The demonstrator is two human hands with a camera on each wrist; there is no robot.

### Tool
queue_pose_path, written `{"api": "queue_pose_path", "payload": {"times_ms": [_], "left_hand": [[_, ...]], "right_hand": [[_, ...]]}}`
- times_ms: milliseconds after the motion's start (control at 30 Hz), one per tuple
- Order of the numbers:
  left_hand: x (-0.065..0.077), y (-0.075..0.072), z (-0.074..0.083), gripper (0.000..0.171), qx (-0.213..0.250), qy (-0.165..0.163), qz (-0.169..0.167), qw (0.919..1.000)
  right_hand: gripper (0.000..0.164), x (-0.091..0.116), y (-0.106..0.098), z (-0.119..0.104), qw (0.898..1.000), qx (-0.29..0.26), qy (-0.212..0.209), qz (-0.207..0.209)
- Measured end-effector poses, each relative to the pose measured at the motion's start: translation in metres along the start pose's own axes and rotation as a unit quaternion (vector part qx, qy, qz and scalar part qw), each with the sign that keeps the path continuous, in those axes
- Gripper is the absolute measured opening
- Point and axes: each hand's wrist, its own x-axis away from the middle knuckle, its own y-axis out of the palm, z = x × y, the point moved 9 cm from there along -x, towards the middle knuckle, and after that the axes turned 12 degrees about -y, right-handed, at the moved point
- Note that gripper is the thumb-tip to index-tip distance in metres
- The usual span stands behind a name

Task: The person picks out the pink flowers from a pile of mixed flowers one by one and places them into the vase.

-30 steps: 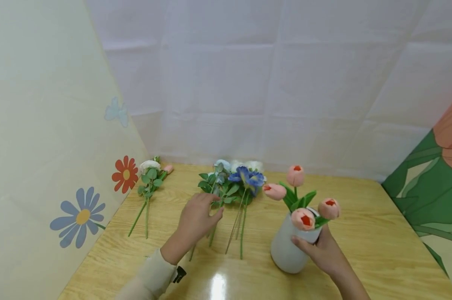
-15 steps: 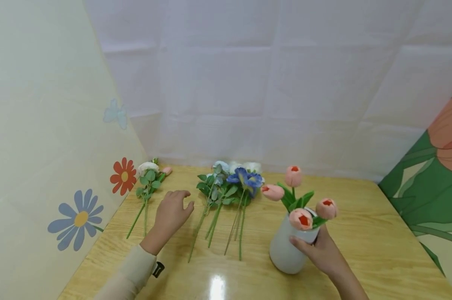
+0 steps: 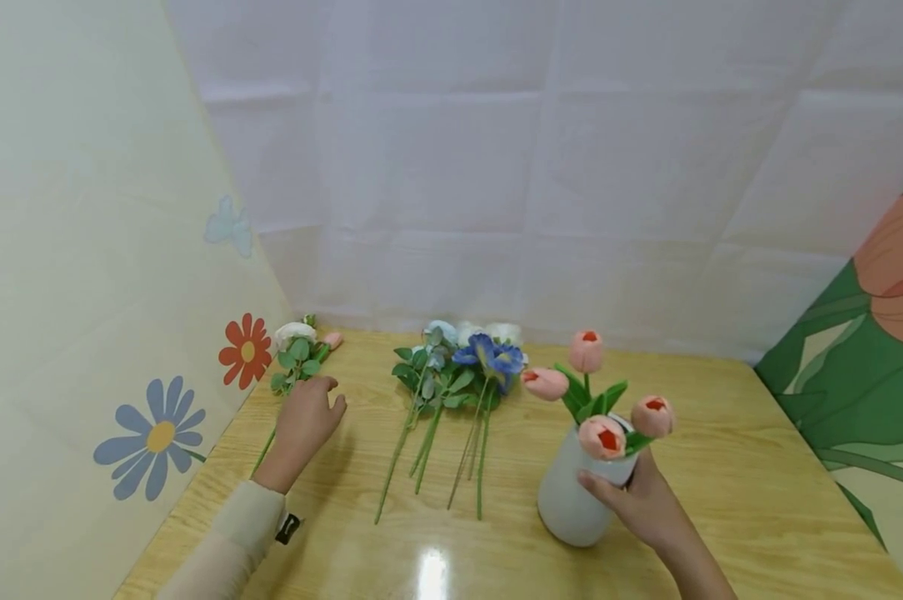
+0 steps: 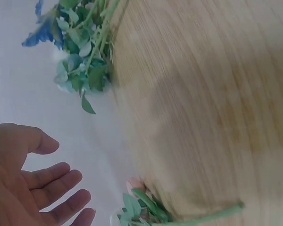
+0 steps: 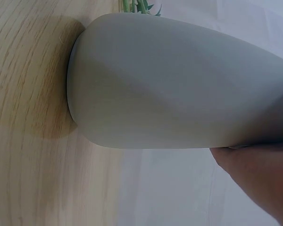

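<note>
My right hand (image 3: 639,500) grips a white vase (image 3: 575,500) near its mouth, thumb across the front. Several pink tulips (image 3: 586,354) with green leaves stand in the vase. In the right wrist view the vase (image 5: 179,84) fills the middle, its base by the wooden table. My left hand (image 3: 305,421) hovers over the stems of the left flower group, where a white rose (image 3: 296,333) and a pink tulip bud (image 3: 333,340) lie. The left wrist view shows the left hand (image 4: 42,183) with loosely bent, spread fingers and nothing in them, the pink bud (image 4: 135,184) below.
A second bunch lies mid-table: a blue iris (image 3: 491,357), white blooms (image 3: 504,333), a pale blue bloom (image 3: 441,332) and green leaves, stems toward me. A white cloth backdrop (image 3: 436,167) rises behind the wooden table (image 3: 691,467). Printed panels flank both sides.
My left hand has moved left from the middle bunch to above the left flower group, holding nothing. The right hand and the vase stay in place.
</note>
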Motion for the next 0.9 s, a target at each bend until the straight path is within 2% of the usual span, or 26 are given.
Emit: {"api": "queue_pose_path", "payload": {"times_ms": [267,433,700,900], "left_hand": [[-0.007,-0.004,-0.021,0.038,-0.01,-0.02,-0.009,0.9997],[-0.012,-0.001,-0.036,0.039,-0.013,-0.035,-0.015,0.9992],[-0.018,0.002,-0.063,0.039,-0.007,-0.076,-0.031,0.9966],[-0.022,0.006,-0.078,0.036,-0.003,-0.087,-0.034,0.9956]], "right_hand": [[0.071,0.0,0.0,0.0,1.0,-0.002,0.0,0.0],[0.07,0.0,0.0,-0.001,1.0,-0.006,0.0,-0.002],[0.069,0.0,-0.001,-0.001,1.0,-0.001,0.005,-0.003],[0.071,0.0,0.0,0.002,1.0,0.007,0.016,-0.009]]}}
